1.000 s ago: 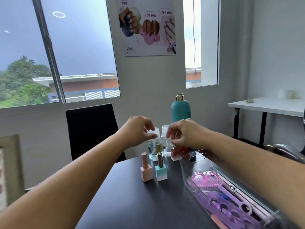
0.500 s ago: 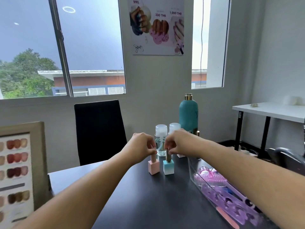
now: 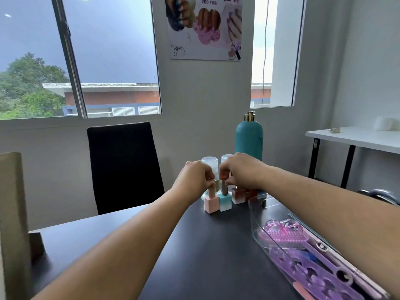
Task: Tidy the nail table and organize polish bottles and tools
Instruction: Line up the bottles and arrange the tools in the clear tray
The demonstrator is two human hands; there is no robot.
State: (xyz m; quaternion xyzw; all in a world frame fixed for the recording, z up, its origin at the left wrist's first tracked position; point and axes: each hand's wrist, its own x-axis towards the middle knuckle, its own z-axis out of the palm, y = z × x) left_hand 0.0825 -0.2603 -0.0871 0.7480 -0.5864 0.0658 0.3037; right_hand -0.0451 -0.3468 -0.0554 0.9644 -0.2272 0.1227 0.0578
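Observation:
Two small polish bottles stand side by side on the dark table [image 3: 194, 256]: a pink bottle [image 3: 211, 203] and a teal bottle [image 3: 225, 201]. My left hand [image 3: 194, 178] pinches the cap of the pink bottle. My right hand [image 3: 240, 172] pinches the metallic cap of the teal bottle. Behind them stand a brown-red polish bottle [image 3: 238, 195], two clear pump bottles [image 3: 209, 163] and a tall teal bottle [image 3: 249, 139] with a gold top. The fingers hide both caps in part.
A clear tray [image 3: 256, 210] at the right holds a pink brush [image 3: 281, 234], purple toe separators and several long tools. A black chair [image 3: 123, 165] stands behind the table. A framed board's edge [image 3: 13, 224] rises at the left. A white side table [image 3: 357, 137] is far right.
Both hands came down from the clear pump bottles onto the caps of the pink and teal bottles, which now stand closer together and nearer the back row. The view shifted.

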